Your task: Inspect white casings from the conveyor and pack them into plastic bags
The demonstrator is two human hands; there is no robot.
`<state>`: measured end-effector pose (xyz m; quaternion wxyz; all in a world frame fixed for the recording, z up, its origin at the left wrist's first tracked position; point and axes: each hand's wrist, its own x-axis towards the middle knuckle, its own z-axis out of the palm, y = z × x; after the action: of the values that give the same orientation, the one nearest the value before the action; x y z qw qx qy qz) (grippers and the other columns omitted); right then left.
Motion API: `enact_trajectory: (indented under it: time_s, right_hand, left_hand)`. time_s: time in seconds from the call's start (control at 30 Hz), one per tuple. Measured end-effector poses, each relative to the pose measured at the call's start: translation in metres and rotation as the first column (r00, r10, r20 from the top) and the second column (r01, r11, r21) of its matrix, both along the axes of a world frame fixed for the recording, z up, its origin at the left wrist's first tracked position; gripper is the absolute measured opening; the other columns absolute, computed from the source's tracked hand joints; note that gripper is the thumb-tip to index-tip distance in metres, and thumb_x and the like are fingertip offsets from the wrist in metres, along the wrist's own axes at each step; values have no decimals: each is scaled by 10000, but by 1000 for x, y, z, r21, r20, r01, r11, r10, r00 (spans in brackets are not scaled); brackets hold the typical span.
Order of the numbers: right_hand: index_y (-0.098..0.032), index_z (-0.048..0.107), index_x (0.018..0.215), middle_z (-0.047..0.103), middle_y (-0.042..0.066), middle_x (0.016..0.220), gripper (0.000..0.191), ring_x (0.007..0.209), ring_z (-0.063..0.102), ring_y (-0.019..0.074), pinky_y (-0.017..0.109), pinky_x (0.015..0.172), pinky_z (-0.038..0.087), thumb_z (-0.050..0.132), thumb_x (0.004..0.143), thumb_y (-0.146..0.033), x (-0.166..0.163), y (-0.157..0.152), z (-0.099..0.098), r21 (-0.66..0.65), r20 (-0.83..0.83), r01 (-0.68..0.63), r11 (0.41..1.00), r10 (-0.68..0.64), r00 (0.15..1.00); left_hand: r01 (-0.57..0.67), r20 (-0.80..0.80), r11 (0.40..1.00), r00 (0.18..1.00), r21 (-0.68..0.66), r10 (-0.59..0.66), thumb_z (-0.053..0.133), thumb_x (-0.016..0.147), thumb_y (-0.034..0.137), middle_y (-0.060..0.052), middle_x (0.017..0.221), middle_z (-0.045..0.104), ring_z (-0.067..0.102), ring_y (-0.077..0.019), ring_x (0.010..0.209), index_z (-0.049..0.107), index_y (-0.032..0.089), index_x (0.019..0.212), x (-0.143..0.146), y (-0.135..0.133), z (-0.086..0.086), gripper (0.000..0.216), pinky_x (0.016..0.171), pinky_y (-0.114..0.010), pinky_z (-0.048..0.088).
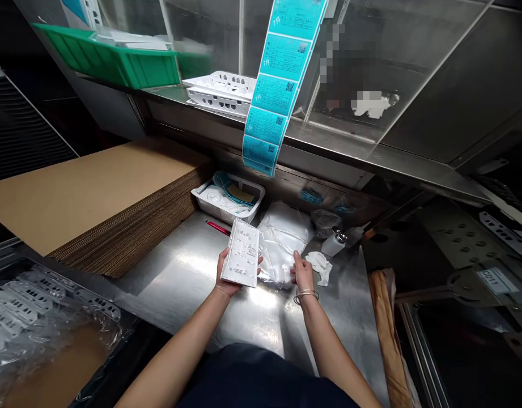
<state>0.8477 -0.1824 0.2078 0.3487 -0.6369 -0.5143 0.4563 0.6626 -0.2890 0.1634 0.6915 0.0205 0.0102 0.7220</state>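
Observation:
My left hand [225, 277] is closed around the lower part of a white plastic casing [242, 249], tilted up over the metal table. Its molded face with small ribs and posts is turned toward me. My right hand [302, 273] is apart from the casing, at the right edge of a pile of clear plastic bags [284, 232]; its thumb and fingers are apart and nothing shows between them. Whether the fingertips touch the bags, I cannot tell. Beside that hand lies a crumpled white cloth [319, 266].
A white tray [196, 195] and a red pen-like tool [218, 227] are behind the casing. Flat cardboard [94, 187] is piled left; a pump bottle [334, 243] stands right. Above, a shelf bears a green bin [116, 65] and white casings [220, 93]; blue labels [271, 85] hang down.

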Motion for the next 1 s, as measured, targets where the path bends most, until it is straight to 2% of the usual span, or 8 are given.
enact_trajectory:
  time_s: [0.07, 0.13, 0.27, 0.47, 0.63, 0.73, 0.83, 1.0]
  right_hand:
    - [-150, 582, 836, 644, 89, 755, 584, 546, 585, 155, 209, 349, 294, 548, 690, -715, 4, -8, -7, -203, -88, -119, 972, 103, 991]
    - [-126, 610, 762, 633, 75, 661, 527, 460, 532, 124, 191, 321, 210, 662, 633, -634, 2, -9, -12, -245, -180, -252, 936, 211, 961]
    - [-153, 600, 654, 561, -20, 552, 356, 458, 466, 81, 175, 360, 256, 773, 526, -436, -15, 8, -6, -52, -292, -242, 969, 217, 932]
    - [-194, 648, 808, 640, 10, 731, 408, 618, 553, 126, 241, 558, 456, 797, 486, -396, -10, 39, 48, 76, -432, -306, 949, 307, 848]
    - [-161, 680, 747, 575, 1, 611, 329, 533, 457, 101, 218, 480, 363, 764, 576, -429, -2, 39, 78, 266, -181, -461, 847, 513, 839]
    - [-163, 652, 638, 522, -22, 554, 264, 525, 415, 100, 219, 468, 337, 755, 595, -402, -6, 26, 74, 330, -70, -498, 802, 547, 834]
    - [-169, 634, 616, 536, -31, 564, 207, 545, 429, 99, 214, 495, 347, 743, 610, -345, -17, 10, 57, 300, -38, -590, 750, 627, 778]
    - [-157, 633, 656, 582, -8, 580, 241, 533, 510, 123, 246, 519, 404, 754, 568, -345, -23, -2, 35, 110, -225, -644, 757, 650, 726]
  left_hand:
    - [17, -3, 1000, 1000, -1, -17, 472, 821, 501, -156, 1298, 542, 575, -386, 1083, 304, 268, 1435, 2, 2, -3, 677, 841, -567, 453]
    - [24, -4, 1000, 1000, 17, -23, 470, 823, 502, -158, 1291, 547, 581, -380, 1076, 315, 259, 1429, 4, 2, -6, 672, 845, -557, 454]
    - [38, 6, 999, 999, 33, -38, 491, 800, 531, -159, 1278, 557, 569, -384, 1093, 349, 245, 1410, 8, 3, -11, 689, 853, -544, 452]
    - [58, 1, 996, 998, 71, -58, 521, 766, 553, -197, 1363, 469, 462, -438, 1203, 336, 181, 1416, 14, 14, -19, 771, 873, -567, 431]
    - [122, -138, 992, 983, -17, -124, 482, 810, 507, -208, 1305, 524, 553, -425, 1102, 292, 180, 1437, -9, -12, -6, 732, 817, -595, 462]
    - [64, -276, 998, 959, 12, -59, 426, 869, 393, -187, 1269, 562, 565, -390, 1105, 265, 194, 1453, -26, -50, 8, 637, 844, -572, 468]
    - [54, -235, 984, 972, 168, -13, 471, 808, 524, -166, 1321, 527, 482, -426, 1190, 276, 193, 1453, -17, -67, 23, 750, 891, -581, 438]
    - [120, -148, 969, 985, 218, -89, 488, 798, 446, -189, 1304, 535, 503, -422, 1169, 309, 146, 1432, 30, -28, 35, 724, 873, -579, 446]
